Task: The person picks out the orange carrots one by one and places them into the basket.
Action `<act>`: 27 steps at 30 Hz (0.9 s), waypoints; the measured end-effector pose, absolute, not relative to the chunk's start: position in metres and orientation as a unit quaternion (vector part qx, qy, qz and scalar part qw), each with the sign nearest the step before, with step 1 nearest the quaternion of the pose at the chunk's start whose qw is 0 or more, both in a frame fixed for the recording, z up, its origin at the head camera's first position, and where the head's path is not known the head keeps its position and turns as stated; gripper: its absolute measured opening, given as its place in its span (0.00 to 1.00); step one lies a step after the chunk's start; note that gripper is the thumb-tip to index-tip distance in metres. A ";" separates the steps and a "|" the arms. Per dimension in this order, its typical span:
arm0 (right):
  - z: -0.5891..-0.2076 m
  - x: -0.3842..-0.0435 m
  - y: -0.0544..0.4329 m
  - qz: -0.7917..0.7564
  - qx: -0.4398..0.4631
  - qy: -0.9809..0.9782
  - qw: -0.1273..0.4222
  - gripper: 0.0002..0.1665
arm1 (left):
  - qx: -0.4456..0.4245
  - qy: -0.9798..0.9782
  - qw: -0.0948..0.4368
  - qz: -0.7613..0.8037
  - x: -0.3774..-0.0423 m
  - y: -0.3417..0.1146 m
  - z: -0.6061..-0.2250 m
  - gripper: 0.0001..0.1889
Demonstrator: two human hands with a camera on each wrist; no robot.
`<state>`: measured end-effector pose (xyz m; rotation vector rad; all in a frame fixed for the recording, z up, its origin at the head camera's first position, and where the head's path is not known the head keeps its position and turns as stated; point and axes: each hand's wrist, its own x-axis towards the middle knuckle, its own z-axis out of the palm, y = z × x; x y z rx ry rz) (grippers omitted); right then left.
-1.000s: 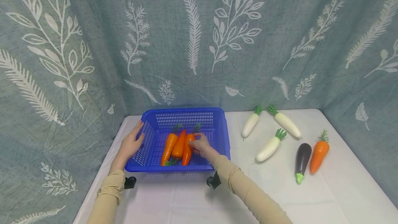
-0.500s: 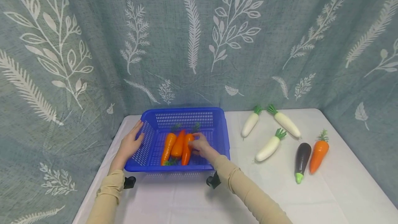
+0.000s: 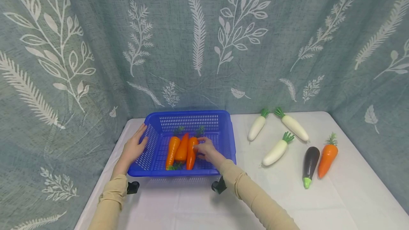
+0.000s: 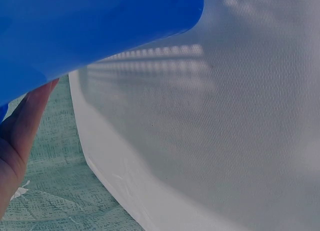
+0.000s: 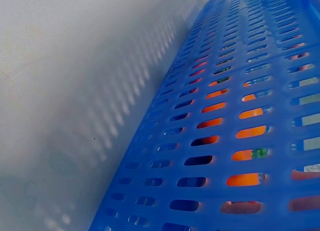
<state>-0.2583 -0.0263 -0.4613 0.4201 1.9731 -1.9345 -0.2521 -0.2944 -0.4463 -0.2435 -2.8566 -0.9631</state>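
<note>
A blue perforated plastic basket [image 3: 191, 174] holds three orange toy carrots side by side. The left carrot [image 3: 173, 150] and right carrot [image 3: 191, 155] have their greens toward the back; the middle carrot [image 3: 182, 150] points the other way, greens in front. My left hand [image 3: 133, 148] rests on the basket's left rim with fingers extended; the left wrist view shows part of that hand [image 4: 25, 126] up against the blue side. My right hand [image 3: 207, 149] is inside the basket, fingertips right at the right carrot's side. Through the basket's slots, the right wrist view shows bits of orange.
To the right on the white table [image 3: 179, 208] lie three white radishes, the left one [image 3: 257, 127], the front one [image 3: 276, 152] and the far right one [image 3: 294, 127]. An eggplant [image 3: 310, 162] lies by another carrot [image 3: 328, 159]. A patterned curtain [image 3: 179, 45] hangs behind.
The three carrots have shifted slightly to the left, closer together, inside the basket. Both hands have stayed nearly in place.
</note>
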 end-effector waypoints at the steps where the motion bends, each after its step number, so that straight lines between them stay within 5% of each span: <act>1: -0.461 -0.259 -0.026 -0.683 0.150 0.694 0.173 0.28 | -0.080 -0.943 0.058 -0.318 -0.252 -0.294 -0.446 0.27; 8: -0.473 -0.268 -0.027 -0.685 0.154 0.692 0.169 0.29 | -0.082 -0.941 0.057 -0.322 -0.251 -0.294 -0.445 0.27; 15: -0.571 -0.329 -0.030 -0.713 0.125 0.670 0.161 0.26 | -0.083 -0.942 0.062 -0.319 -0.251 -0.294 -0.445 0.27; 22: -0.471 -0.267 -0.026 -0.669 0.111 0.723 0.132 0.26 | -0.086 -0.941 0.065 -0.320 -0.252 -0.295 -0.446 0.27; 27: -0.453 -0.253 -0.021 -0.689 0.110 0.699 0.157 0.27 | -0.085 -0.942 0.064 -0.319 -0.253 -0.295 -0.448 0.27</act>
